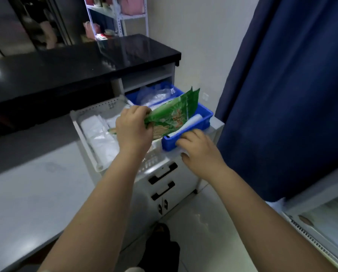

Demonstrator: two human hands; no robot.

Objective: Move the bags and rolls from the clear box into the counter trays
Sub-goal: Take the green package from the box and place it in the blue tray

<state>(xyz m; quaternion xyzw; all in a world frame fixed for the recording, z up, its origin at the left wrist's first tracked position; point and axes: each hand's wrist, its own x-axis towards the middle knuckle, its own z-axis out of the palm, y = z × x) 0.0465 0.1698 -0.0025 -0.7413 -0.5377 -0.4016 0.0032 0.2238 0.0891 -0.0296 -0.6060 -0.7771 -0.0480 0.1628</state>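
Green bags (172, 114), pinched at one end in the curled fingers of the left hand (133, 130), hang tilted over the blue tray (205, 122), above its white roll (192, 121). Best lowered flat alongside the roll, with the tray steadied. Fingers of the right hand (199, 152) bend over the near rim; fingertips hidden, grip uncertain. Bag count unclear.

The left grip (133, 126) hides the near end of the green bags (174, 114); their print is blurred. Whether the right grip (199, 150), at 4 o'clock, holds anything is unclear.
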